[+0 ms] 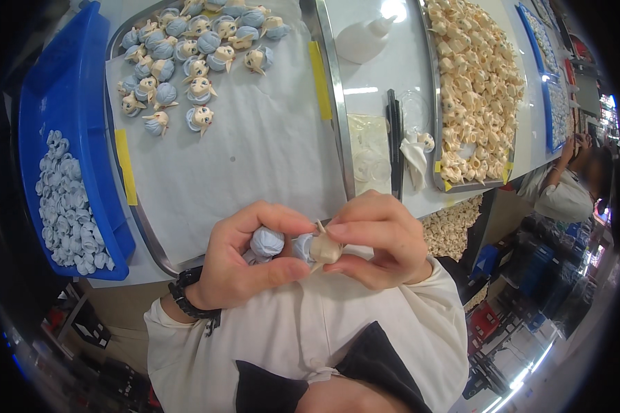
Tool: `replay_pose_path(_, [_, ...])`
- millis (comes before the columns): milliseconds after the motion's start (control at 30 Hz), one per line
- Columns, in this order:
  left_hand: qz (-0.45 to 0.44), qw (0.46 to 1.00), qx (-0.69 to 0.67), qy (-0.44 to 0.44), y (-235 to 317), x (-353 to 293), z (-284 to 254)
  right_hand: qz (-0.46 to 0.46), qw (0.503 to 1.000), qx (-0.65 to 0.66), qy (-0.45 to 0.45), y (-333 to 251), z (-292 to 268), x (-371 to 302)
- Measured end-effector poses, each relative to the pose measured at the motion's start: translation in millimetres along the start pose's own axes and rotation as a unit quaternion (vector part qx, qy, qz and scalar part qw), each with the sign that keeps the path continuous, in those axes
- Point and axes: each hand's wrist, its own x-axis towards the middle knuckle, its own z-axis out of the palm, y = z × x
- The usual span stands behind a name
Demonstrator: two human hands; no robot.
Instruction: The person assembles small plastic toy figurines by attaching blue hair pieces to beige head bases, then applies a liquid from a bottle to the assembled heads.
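Note:
Close to my chest, both hands meet over a small doll head. My left hand [234,261] pinches its pale blue hair piece [302,248] between thumb and index finger. A second rounded blue hair part [266,242] sits in the same hand's curl; whether a face is joined to it is hidden. My right hand [386,241] grips the beige pointed-eared head piece [326,249] with its fingertips. The blue and beige pieces touch; how far they fit together is hidden. Beyond my hands, several blue-haired doll heads [200,118] lie on a paper-lined metal tray [335,89].
At left stands a blue bin [65,89] with pale blue hair pieces [69,206]. A metal tray [437,96] of beige head pieces [472,89] is at right. Between the trays are a white bottle [362,43], black sticks [395,138] and a white cloth [415,164]. A person [565,196] sits far right.

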Motion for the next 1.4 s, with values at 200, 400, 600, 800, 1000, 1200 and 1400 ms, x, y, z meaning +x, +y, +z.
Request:
replay_pose_path(200, [0.031,0.999,0.022,-0.005,-4,-2,-2,-0.027,0.998,0.004,-0.049,3,-9,5])
replay_pose_path(400, [-0.013,1.000,-0.006,0.021,5,-2,-1,0.080,0.936,-0.326,0.103,-20,-46,5])
replay_pose_path(600, [-0.052,0.996,-0.050,0.058,7,-2,3,0.086,0.904,-0.418,0.006,-6,-44,5])
replay_pose_path(800, [-0.054,0.998,-0.024,0.025,8,-2,-1,0.076,0.897,-0.435,-0.018,-4,-46,4])
replay_pose_path(1000, [-0.017,0.999,-0.016,0.027,4,-1,-1,0.081,0.909,-0.409,0.011,1,-47,-4])
replay_pose_path(1200, [-0.051,0.998,-0.018,0.021,8,0,1,0.065,0.924,-0.375,0.049,9,-48,-12])
replay_pose_path(1400, [-0.058,0.998,-0.026,0.009,8,1,1,0.050,0.932,-0.354,0.054,14,-50,-16])
